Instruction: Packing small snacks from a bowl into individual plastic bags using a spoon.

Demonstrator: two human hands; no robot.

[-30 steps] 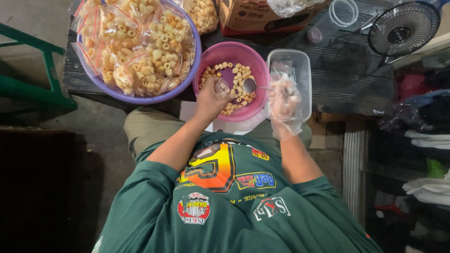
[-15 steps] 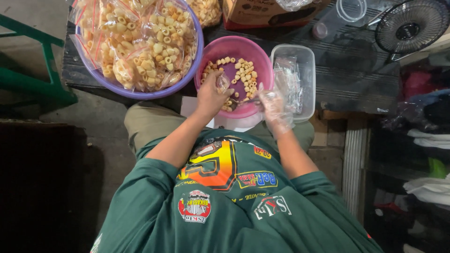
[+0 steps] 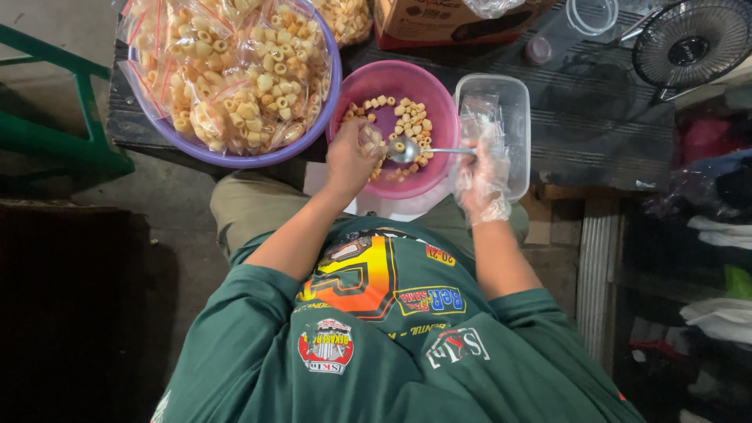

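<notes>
Right hand [image 3: 482, 176] holds spoon [image 3: 423, 150]; left hand [image 3: 350, 160] holds clear bag [image 3: 370, 139].

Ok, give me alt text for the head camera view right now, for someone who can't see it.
A seated person's gloved right hand holds a spoon of ring-shaped snacks over a pink bowl, at a small clear bag held by the bare left hand. A purple basin of filled bags sits left; a clear tub right.

Filled clear snack bags [image 3: 235, 70] in purple basin [image 3: 227, 160], brown carton [image 3: 439, 19] behind
</notes>
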